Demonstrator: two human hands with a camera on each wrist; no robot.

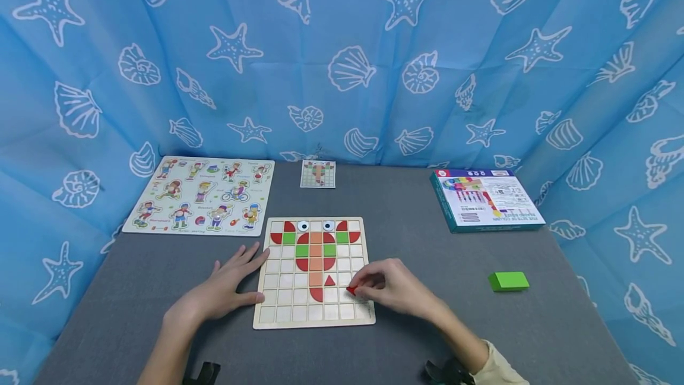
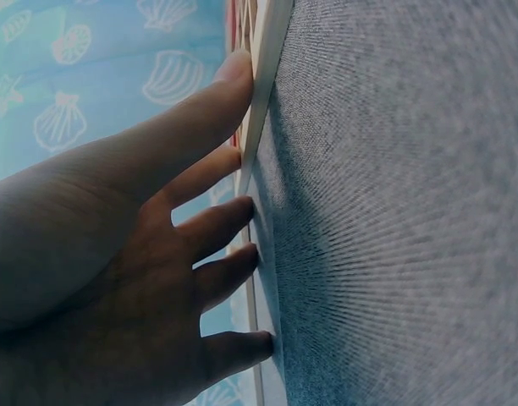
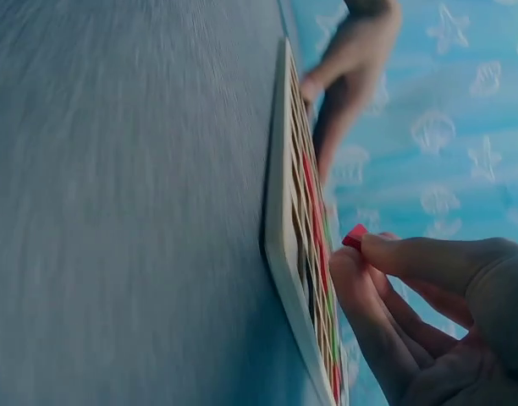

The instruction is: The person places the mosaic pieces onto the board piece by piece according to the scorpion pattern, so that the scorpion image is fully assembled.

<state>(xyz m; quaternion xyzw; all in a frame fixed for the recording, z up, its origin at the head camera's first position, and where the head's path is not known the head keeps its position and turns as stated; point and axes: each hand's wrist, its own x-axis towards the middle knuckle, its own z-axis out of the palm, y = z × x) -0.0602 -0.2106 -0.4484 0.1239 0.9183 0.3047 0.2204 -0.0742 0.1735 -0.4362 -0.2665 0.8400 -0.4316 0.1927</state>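
A wooden grid board (image 1: 276, 315) lies on the grey table, with red, green and orange pieces and two eye pieces set in its cells. A red triangle (image 1: 329, 280) sits in a lower cell, right of the orange column. My left hand (image 1: 227, 284) rests at the board's left edge with fingers spread, thumb (image 2: 229, 80) touching the rim. Over the board's right side, my right hand (image 1: 395, 290) pinches a small red piece (image 3: 355, 236) between thumb and forefinger. That piece is partly hidden by the fingertips, so its full shape cannot be told.
A pattern card (image 1: 317, 174) lies behind the board. At the back left is a picture puzzle board (image 1: 200, 198); at the back right, a flat box (image 1: 486, 201). A green block (image 1: 508, 281) lies at the right. A blue shell-print curtain (image 1: 342, 70) hangs behind the table.
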